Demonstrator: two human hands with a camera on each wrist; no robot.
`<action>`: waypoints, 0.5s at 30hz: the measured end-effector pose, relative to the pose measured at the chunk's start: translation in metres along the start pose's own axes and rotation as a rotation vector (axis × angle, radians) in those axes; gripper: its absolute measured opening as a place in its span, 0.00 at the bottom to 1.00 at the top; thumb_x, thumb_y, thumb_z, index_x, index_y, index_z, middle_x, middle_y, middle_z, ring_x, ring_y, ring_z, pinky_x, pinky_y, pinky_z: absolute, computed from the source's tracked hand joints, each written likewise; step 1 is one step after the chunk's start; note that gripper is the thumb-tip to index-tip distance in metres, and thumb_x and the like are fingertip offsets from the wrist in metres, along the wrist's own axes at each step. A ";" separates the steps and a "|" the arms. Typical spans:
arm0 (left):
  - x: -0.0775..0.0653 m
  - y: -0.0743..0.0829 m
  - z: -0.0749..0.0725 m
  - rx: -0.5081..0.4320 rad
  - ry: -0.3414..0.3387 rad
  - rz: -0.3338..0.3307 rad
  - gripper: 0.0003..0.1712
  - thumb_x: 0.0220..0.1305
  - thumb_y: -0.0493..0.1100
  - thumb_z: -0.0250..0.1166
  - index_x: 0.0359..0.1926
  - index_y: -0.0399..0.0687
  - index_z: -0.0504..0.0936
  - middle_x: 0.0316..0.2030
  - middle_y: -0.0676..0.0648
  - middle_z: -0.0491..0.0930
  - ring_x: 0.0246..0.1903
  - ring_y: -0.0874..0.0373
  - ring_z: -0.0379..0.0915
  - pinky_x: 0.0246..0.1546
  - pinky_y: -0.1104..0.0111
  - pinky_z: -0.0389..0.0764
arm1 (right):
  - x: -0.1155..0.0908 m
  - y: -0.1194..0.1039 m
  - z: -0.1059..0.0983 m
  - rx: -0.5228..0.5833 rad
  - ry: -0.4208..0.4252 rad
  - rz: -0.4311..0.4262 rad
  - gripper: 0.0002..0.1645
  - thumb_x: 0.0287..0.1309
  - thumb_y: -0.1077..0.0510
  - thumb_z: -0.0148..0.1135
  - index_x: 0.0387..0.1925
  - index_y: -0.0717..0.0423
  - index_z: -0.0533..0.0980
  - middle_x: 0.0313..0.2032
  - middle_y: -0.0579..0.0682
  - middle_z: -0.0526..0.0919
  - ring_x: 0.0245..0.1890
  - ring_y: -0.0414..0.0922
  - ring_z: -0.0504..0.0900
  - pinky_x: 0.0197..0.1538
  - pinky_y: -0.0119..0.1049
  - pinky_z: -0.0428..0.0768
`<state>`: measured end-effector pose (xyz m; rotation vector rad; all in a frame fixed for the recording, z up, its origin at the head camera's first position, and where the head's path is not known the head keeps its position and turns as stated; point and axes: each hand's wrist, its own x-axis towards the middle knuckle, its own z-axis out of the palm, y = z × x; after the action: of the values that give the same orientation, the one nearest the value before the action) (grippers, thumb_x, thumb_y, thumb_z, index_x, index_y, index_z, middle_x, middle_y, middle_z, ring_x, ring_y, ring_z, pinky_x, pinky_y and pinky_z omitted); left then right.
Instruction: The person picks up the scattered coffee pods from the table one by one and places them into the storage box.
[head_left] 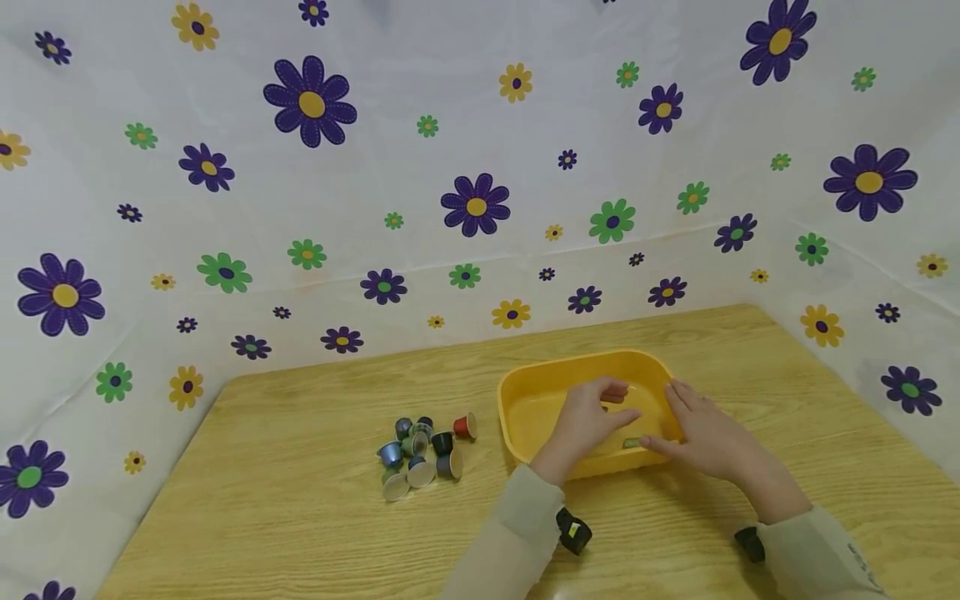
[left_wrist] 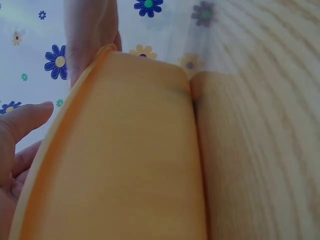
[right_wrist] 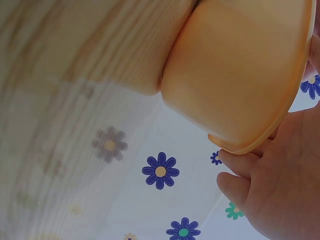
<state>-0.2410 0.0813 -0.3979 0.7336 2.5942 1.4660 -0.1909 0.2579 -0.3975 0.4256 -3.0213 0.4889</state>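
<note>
A yellow plastic basin stands on the wooden table. My left hand hovers over its front part, fingers bent loosely and thumb apart from them, with nothing visible between. In the left wrist view the left thumb shows beside the basin's rim. My right hand rests on the right front corner, fingers along the right rim and thumb reaching over the front one. A small green thing lies inside by the near wall, close to the right thumb. Part of the basin's floor is hidden behind the left hand.
Left of the basin lies a cluster of coffee capsules in blue, green, black and grey, among them a blue capsule. A red capsule sits at the cluster's right edge. A white flowered cloth hangs behind and beside the table.
</note>
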 end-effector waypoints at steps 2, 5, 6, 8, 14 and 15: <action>-0.002 -0.001 -0.005 -0.017 -0.001 0.003 0.22 0.52 0.46 0.66 0.47 0.42 0.76 0.43 0.51 0.77 0.43 0.59 0.73 0.42 0.75 0.72 | 0.000 -0.001 0.000 0.000 -0.001 0.001 0.58 0.50 0.29 0.48 0.59 0.78 0.53 0.60 0.73 0.51 0.58 0.68 0.53 0.56 0.60 0.55; -0.007 -0.002 -0.014 -0.028 -0.009 0.023 0.23 0.53 0.45 0.65 0.48 0.40 0.75 0.44 0.48 0.77 0.43 0.57 0.73 0.43 0.73 0.73 | -0.001 -0.002 -0.001 0.003 -0.008 0.007 0.57 0.50 0.29 0.47 0.59 0.78 0.53 0.60 0.73 0.51 0.58 0.68 0.53 0.56 0.60 0.54; -0.008 -0.002 -0.016 -0.029 -0.011 0.032 0.23 0.53 0.45 0.65 0.48 0.39 0.75 0.44 0.47 0.77 0.44 0.57 0.73 0.43 0.73 0.73 | -0.001 -0.002 -0.001 0.006 -0.010 0.008 0.57 0.51 0.29 0.47 0.59 0.78 0.53 0.60 0.73 0.51 0.58 0.68 0.53 0.56 0.60 0.54; -0.010 -0.003 -0.022 -0.022 -0.011 0.046 0.23 0.53 0.44 0.65 0.49 0.39 0.75 0.44 0.46 0.77 0.44 0.56 0.73 0.43 0.72 0.73 | -0.001 -0.003 -0.002 0.009 -0.013 0.008 0.57 0.51 0.29 0.47 0.59 0.78 0.53 0.60 0.73 0.51 0.58 0.68 0.53 0.56 0.60 0.54; -0.017 -0.004 -0.034 -0.024 -0.003 0.077 0.23 0.53 0.45 0.65 0.48 0.38 0.75 0.44 0.44 0.77 0.44 0.55 0.73 0.44 0.69 0.74 | -0.002 -0.004 -0.003 0.017 -0.018 0.006 0.57 0.51 0.30 0.48 0.59 0.78 0.52 0.60 0.73 0.50 0.58 0.68 0.52 0.56 0.60 0.53; -0.018 -0.005 -0.035 -0.022 0.000 0.085 0.22 0.53 0.45 0.65 0.48 0.39 0.75 0.44 0.44 0.77 0.44 0.55 0.73 0.44 0.68 0.74 | -0.001 -0.004 -0.003 0.019 -0.019 0.004 0.57 0.51 0.30 0.48 0.59 0.78 0.52 0.60 0.73 0.50 0.58 0.68 0.52 0.56 0.60 0.53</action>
<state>-0.2372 0.0435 -0.3857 0.8507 2.5726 1.5146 -0.1885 0.2556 -0.3934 0.4280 -3.0388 0.5170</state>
